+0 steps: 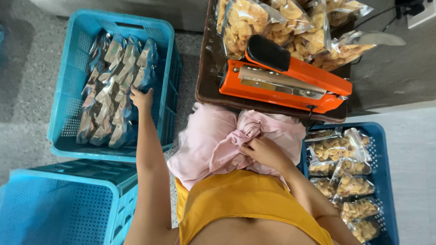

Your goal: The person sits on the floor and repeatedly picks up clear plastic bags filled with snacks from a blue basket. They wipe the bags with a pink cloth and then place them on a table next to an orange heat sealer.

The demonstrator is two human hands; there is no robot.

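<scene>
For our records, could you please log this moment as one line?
left hand: on silver packets in blue crate | right hand: gripping pink cloth

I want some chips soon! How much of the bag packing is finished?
Done: rows of silver bags stand packed in the blue crate, where the left hand touches them. In hand: the right hand grips only pink cloth; the orange sealer sits unused. Left: clear chip bags wait on the table, and more fill the right-side crate.

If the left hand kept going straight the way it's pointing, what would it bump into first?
Most likely the silver packets standing in rows in the blue crate. The left hand already reaches into that crate, with its fingertips right at the packets, probably touching them.
</scene>
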